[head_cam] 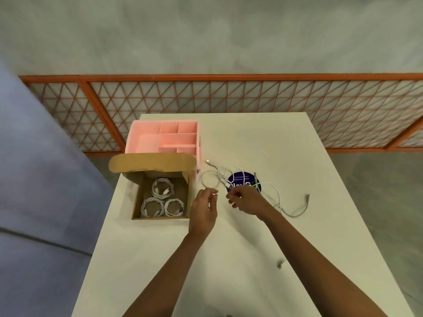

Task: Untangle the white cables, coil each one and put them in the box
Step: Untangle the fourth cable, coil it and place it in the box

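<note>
An open cardboard box (137, 197) sits at the table's left edge and holds three coiled white cables (161, 187). Right of it, loose white cables (219, 175) lie tangled on the table, partly over a round purple sticker (241, 179). One strand trails right to a plug (307, 196). My left hand (203, 209) pinches a small loop of cable at its lower edge. My right hand (248, 201) is closed on the cable near the sticker; which strand it grips is hidden by the fingers.
A pink divided organiser (137, 143) stands behind the cardboard box, whose flap (151, 162) is folded back toward it. A small dark speck (279, 264) lies on the white table (229, 259). An orange lattice railing (229, 99) runs beyond the table's far edge.
</note>
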